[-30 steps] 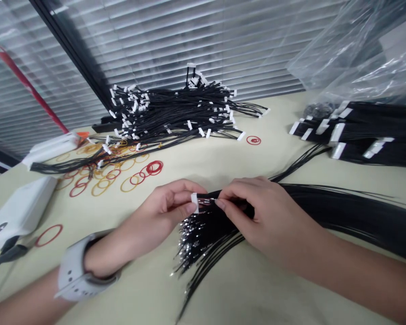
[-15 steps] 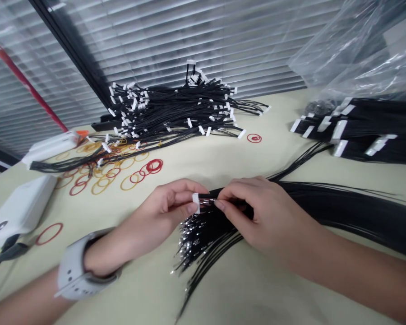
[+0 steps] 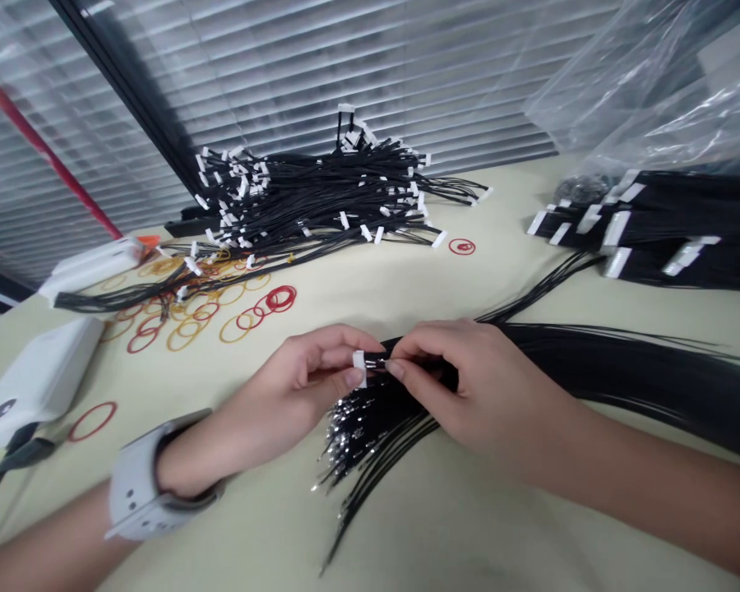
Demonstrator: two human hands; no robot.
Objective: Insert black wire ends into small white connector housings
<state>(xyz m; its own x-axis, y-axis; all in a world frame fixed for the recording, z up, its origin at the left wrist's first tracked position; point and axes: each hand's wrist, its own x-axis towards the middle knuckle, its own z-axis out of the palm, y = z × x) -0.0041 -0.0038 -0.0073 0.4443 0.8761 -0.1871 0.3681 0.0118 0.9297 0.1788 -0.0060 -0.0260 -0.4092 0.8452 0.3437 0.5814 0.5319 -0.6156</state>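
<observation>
Between thumb and fingers, my left hand (image 3: pixel 314 378) pinches a small white connector housing (image 3: pixel 359 368). Just right of it, my right hand (image 3: pixel 462 374) is closed on a thin black wire, whose metal terminal (image 3: pixel 376 363) points at the housing. Whether the terminal's tip has entered the housing is too small to tell. Below both hands lies a bundle of black wires (image 3: pixel 358 427) with bare silver terminals at its left end. The bundle runs under my right hand and on to the right (image 3: pixel 622 370).
A pile of black wire harnesses (image 3: pixel 321 197) with white connectors lies at the back. Rubber bands (image 3: pixel 185 329) are scattered at left beside a white power bank (image 3: pixel 37 378). More connectored wires (image 3: pixel 703 230) and a clear plastic bag (image 3: pixel 654 99) are at right.
My right fingertips have moved slightly left, closer to the white connector housing, and less of the terminal shows between the hands. My left hand keeps its pinch.
</observation>
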